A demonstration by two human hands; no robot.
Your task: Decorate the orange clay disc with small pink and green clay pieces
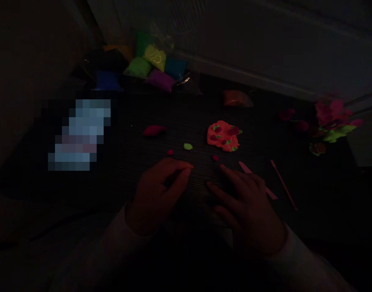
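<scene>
- The small red lump (215, 157) lies on the dark table (127, 146), just beyond my right forefinger and below the orange piece, probably put there to be within easy reach.
- My right hand (249, 202) is spread wide, fingers apart and palm down; I see nothing gripped in it. It covers the middle of the pink knife (243, 166).
- My left hand (155, 194) is narrowed to a pinch, thumb and forefinger tips together, a hold that would suit something tiny. It is too dark to tell whether anything sits between them.
- The orange piece (224, 136), dotted red and green, lies flat ahead of me, likely so its face can be worked from above.
- Left of it lie a light green piece (188, 146), another red lump (170, 152) and a pointed red piece (154, 130), all apart, perhaps so the soft colours don't stick.
- The pink stick (283, 184) rests right of the knife, seemingly handy for my right hand.
- Farther off are colourful packets (155, 56), an orange packet (236, 98) and pink flowers (333, 111).
- I can read no brand or label; the bright panel (85, 125) is blurred out.
</scene>
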